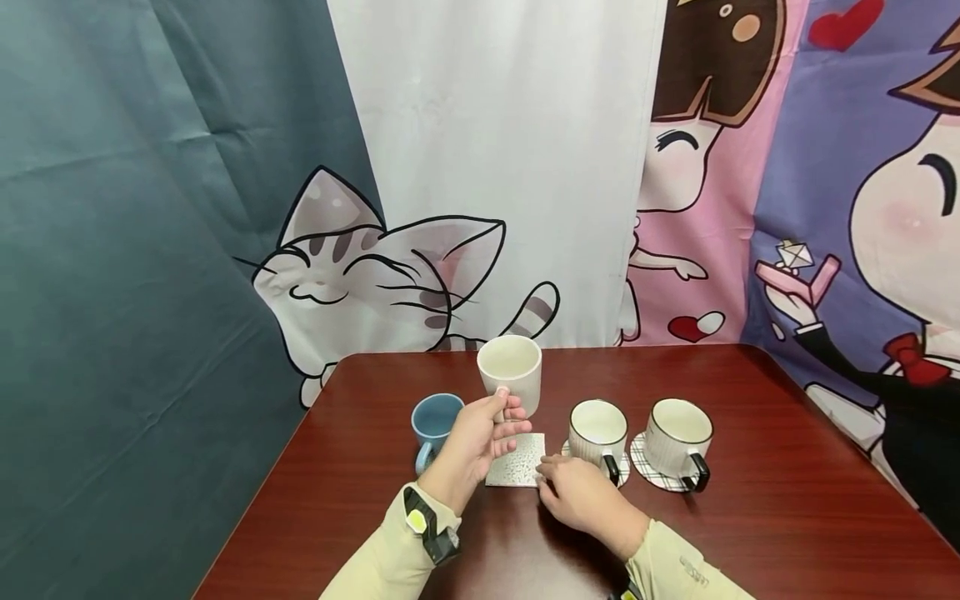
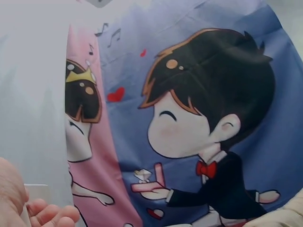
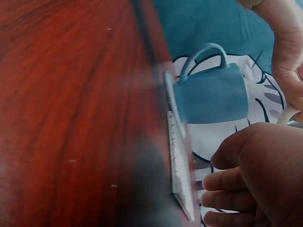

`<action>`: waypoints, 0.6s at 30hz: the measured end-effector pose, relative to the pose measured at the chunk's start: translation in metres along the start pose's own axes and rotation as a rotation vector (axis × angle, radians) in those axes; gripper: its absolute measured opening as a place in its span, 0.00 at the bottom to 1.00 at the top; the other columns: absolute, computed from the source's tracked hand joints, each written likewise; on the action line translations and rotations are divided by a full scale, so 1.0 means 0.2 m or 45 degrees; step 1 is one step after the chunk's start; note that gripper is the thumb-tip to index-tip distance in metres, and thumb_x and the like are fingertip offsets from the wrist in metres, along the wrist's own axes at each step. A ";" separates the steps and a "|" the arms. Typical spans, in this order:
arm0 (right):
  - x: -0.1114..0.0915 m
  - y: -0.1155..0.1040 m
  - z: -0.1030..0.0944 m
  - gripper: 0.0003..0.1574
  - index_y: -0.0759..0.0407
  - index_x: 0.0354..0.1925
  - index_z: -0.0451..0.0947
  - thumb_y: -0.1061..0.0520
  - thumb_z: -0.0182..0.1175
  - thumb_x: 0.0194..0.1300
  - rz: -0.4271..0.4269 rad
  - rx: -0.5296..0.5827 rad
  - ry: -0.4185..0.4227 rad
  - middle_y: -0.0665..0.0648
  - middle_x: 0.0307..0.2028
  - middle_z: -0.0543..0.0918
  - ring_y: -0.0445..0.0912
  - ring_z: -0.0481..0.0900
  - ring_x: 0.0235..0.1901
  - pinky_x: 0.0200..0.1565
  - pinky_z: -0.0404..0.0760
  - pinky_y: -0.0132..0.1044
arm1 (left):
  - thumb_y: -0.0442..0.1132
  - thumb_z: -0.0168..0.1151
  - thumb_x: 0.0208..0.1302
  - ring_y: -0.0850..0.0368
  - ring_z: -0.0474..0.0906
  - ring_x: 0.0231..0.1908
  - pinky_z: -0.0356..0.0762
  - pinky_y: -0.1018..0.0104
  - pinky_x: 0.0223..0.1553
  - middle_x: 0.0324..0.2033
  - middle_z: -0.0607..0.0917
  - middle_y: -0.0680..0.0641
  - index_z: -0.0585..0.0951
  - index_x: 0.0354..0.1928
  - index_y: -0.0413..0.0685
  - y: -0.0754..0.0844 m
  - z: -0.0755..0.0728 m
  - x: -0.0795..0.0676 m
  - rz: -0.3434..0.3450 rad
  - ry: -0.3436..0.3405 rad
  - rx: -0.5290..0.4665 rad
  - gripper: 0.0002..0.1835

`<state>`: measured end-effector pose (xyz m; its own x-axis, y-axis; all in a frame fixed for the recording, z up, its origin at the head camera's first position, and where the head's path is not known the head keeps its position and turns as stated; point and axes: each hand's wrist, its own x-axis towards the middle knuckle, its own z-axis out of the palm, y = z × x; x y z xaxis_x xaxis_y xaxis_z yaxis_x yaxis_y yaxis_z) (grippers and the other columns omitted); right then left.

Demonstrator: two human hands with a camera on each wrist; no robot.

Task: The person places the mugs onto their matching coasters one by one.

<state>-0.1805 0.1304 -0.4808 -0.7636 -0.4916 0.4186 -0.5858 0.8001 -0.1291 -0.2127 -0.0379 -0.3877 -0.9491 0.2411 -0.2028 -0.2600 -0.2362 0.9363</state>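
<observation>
My left hand [image 1: 480,437] pinches the handle of a plain white mug [image 1: 517,367] and holds it upright above the table. In the left wrist view only part of the left hand [image 2: 47,213] and a sliver of the mug show. Below the mug, a square white speckled coaster [image 1: 525,462] lies on the table. By its right edge is my right hand [image 1: 581,492], palm down with fingers loosely bent. In the right wrist view the right hand's fingers [image 3: 227,198] stand beside the coaster [image 3: 180,175] and grip nothing; whether they touch it I cannot tell.
To the left stands a blue mug [image 1: 435,421], with a thin coaster edge [image 3: 174,101] under it. On the right, two ribbed white mugs with black handles, a nearer one [image 1: 597,427] and a farther one [image 1: 678,437], stand on round checked coasters. A cartoon curtain [image 1: 510,167] hangs behind the table.
</observation>
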 end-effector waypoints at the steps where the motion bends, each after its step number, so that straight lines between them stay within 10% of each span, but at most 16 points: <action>1: -0.01 0.00 0.01 0.06 0.57 0.30 0.81 0.57 0.59 0.54 -0.002 -0.008 -0.008 0.56 0.37 0.83 0.51 0.81 0.38 0.40 0.78 0.45 | 0.52 0.52 0.65 0.57 0.82 0.31 0.73 0.71 0.21 0.34 0.82 0.44 0.75 0.47 0.35 -0.01 0.00 -0.01 0.001 0.005 -0.002 0.24; 18: -0.04 0.01 0.05 0.08 0.58 0.30 0.82 0.57 0.60 0.50 0.006 -0.056 -0.044 0.55 0.36 0.83 0.50 0.81 0.35 0.36 0.78 0.45 | 0.52 0.51 0.66 0.60 0.81 0.27 0.72 0.73 0.19 0.28 0.80 0.49 0.76 0.39 0.40 -0.25 -0.05 -0.11 -0.015 0.034 -0.058 0.20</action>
<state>-0.1777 0.1318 -0.4939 -0.7756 -0.4989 0.3867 -0.5705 0.8162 -0.0911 -0.1815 -0.0410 -0.4328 -0.9502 0.2191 -0.2216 -0.2783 -0.2766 0.9198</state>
